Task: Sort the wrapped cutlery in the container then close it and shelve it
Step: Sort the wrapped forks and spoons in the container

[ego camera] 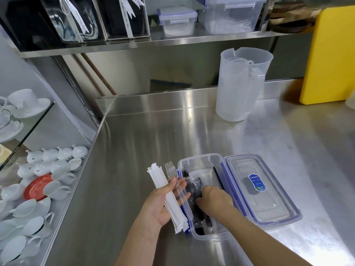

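A clear rectangular container (194,162) with blue clips stands open on the steel counter, low in the head view. Its lid (269,191), bearing a blue label, lies flat just to its right. Inside lie black cutlery pieces in clear wrap (194,186) and a black straw (218,177) along the right wall. My left hand (163,202) is beside the container's left rim, palm up, holding white paper-wrapped sticks (165,191) and clear plastic forks (172,173). My right hand (215,198) reaches into the container, fingers curled down on the wrapped black cutlery.
A translucent measuring jug (240,83) stands at the counter's back, a yellow board (330,54) leaning to its right. The shelf above (172,41) carries lidded clear containers (177,21) and black boxes with ribbons. Left of the counter, white cups, teapots and a red saucer (37,186) fill lower shelves.
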`<state>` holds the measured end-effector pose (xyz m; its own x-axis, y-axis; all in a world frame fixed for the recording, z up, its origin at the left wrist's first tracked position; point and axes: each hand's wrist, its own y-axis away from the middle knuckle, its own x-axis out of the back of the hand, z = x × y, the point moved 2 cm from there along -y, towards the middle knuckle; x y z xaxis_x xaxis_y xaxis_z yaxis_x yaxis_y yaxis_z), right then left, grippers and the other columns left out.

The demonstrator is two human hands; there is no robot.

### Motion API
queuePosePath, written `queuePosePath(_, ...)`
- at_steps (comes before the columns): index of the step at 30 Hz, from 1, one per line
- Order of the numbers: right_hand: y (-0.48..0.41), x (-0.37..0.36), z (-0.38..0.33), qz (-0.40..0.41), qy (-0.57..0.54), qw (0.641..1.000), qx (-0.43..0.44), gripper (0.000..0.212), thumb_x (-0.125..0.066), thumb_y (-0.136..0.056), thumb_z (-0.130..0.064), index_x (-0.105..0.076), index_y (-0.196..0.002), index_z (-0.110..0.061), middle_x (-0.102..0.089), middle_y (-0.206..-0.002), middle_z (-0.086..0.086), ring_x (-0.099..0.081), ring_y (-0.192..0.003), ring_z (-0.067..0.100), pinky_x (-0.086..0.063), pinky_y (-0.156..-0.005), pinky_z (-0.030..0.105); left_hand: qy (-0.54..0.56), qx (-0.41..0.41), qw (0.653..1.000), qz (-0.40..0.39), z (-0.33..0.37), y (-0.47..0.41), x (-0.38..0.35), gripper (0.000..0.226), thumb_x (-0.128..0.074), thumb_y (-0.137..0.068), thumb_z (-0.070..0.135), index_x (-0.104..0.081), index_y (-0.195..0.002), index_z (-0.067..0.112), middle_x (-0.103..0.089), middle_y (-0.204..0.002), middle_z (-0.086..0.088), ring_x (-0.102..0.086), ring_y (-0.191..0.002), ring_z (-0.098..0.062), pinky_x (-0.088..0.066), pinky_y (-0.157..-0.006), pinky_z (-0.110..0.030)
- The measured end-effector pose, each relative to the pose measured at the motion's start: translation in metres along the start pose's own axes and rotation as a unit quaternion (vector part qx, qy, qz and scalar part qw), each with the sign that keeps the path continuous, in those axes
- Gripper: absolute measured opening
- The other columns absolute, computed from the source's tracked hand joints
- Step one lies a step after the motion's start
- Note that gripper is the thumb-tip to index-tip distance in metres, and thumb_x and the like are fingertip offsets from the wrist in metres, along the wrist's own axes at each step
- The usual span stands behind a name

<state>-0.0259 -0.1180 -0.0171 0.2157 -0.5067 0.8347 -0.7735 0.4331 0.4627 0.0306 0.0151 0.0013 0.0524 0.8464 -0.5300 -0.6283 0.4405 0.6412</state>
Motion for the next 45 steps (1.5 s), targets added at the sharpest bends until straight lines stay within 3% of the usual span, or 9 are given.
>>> queuePosePath(9, 0.002, 0.001, 0.008, 0.018, 0.047, 0.999, -0.007, 0.034, -0.034, -0.095, -0.012, -0.045, -0.123, 0.004, -0.059, -0.123, 0.017, -0.059, -0.111, 0.034, -0.048, -0.087, 0.037, -0.009, 0.001, 1.0, 0.002, 0.0, -0.001, 0.001, 0.009, -0.061, -0.086, 0.006, -0.066, -0.09, -0.001, -0.075, -0.082, -0.015, -0.074, -0.07, -0.02, -0.061, -0.058, -0.039)
queuePosePath(12, 0.0, 0.009, 0.012, 0.036, -0.032, 0.999, -0.012, 0.031, -0.034, -0.093, -0.004, -0.04, -0.121, 0.008, -0.057, -0.124, 0.021, -0.057, -0.114, 0.035, -0.045, -0.092, 0.038, -0.016, -0.006, 1.0, 0.004, 0.0, -0.001, -0.002, 0.01, -0.061, -0.086, 0.005, -0.066, -0.093, -0.001, -0.074, -0.088, -0.017, -0.074, -0.078, -0.023, -0.06, -0.057, -0.038)
queuePosePath(17, 0.003, 0.03, 0.019, 0.063, -0.2, 0.978, 0.023, 0.021, -0.036, -0.096, -0.011, -0.047, -0.078, -0.007, -0.043, -0.07, 0.0, -0.047, -0.065, 0.019, -0.039, -0.065, 0.03, -0.025, -0.029, 0.999, 0.006, 0.002, 0.0, -0.011, 0.012, -0.062, -0.086, 0.004, -0.065, -0.096, 0.0, -0.073, -0.088, -0.017, -0.072, -0.08, -0.025, -0.06, -0.057, -0.039)
queuePosePath(21, 0.014, 0.037, 0.012, 0.05, -0.345, 0.935, 0.062, 0.02, -0.037, -0.098, -0.024, -0.048, -0.089, -0.009, -0.051, -0.072, 0.003, -0.049, -0.058, 0.011, -0.036, -0.055, 0.025, -0.035, -0.046, 0.998, 0.013, 0.0, -0.002, -0.017, 0.011, -0.063, -0.085, 0.005, -0.064, -0.096, 0.002, -0.074, -0.085, -0.014, -0.072, -0.081, -0.025, -0.061, -0.059, -0.04)
queuePosePath(26, 0.032, 0.047, -0.011, -0.014, -0.496, 0.859, 0.126, 0.033, -0.038, -0.098, -0.018, -0.051, -0.068, -0.016, -0.046, -0.048, -0.009, -0.041, -0.034, 0.0, -0.034, -0.041, 0.014, -0.029, -0.055, 0.998, 0.012, -0.004, 0.0, -0.023, 0.008, -0.064, -0.084, 0.007, -0.067, -0.089, 0.003, -0.075, -0.074, -0.012, -0.071, -0.065, -0.025, -0.06, -0.058, -0.039)
queuePosePath(31, 0.03, 0.03, -0.022, -0.004, -0.386, 0.905, 0.18, 0.012, -0.056, -0.089, -0.016, -0.063, -0.099, -0.016, -0.065, -0.069, -0.005, -0.058, -0.06, 0.002, -0.052, -0.063, 0.02, -0.021, -0.045, 0.998, 0.033, -0.009, -0.001, -0.024, 0.017, -0.064, -0.085, 0.007, -0.068, -0.101, 0.004, -0.071, -0.083, -0.017, -0.069, -0.063, -0.028, -0.057, -0.059, -0.035)
queuePosePath(34, 0.024, 0.021, -0.023, 0.023, -0.331, 0.93, 0.158, 0.005, -0.052, -0.091, -0.018, -0.055, -0.088, -0.016, -0.054, -0.067, -0.007, -0.049, -0.058, 0.003, -0.04, -0.058, 0.017, -0.015, -0.051, 0.997, 0.048, -0.01, -0.002, -0.023, 0.019, -0.061, -0.086, 0.004, -0.068, -0.103, 0.002, -0.072, -0.083, -0.018, -0.07, -0.068, -0.029, -0.056, -0.068, -0.037)
queuePosePath(39, 0.018, 0.023, -0.023, 0.057, -0.28, 0.95, 0.13, 0.022, -0.049, -0.093, -0.032, -0.051, -0.09, -0.011, -0.061, -0.086, 0.008, -0.052, -0.069, 0.015, -0.046, -0.065, 0.031, 0.0, -0.047, 0.998, 0.051, -0.012, 0.002, -0.027, 0.009, -0.063, -0.085, 0.004, -0.066, -0.094, 0.005, -0.071, -0.063, -0.01, -0.068, -0.05, -0.021, -0.052, -0.045, -0.027)
queuePosePath(45, 0.019, 0.022, -0.023, 0.084, -0.21, 0.96, 0.164, 0.034, -0.037, -0.097, -0.032, -0.05, -0.102, -0.001, -0.043, -0.094, 0.004, -0.046, -0.08, 0.018, -0.041, -0.071, 0.029, -0.01, -0.056, 0.998, 0.036, -0.014, 0.004, -0.028, 0.013, -0.061, -0.087, 0.004, -0.067, -0.098, 0.004, -0.072, -0.068, -0.009, -0.069, -0.055, -0.02, -0.054, -0.052, -0.029)
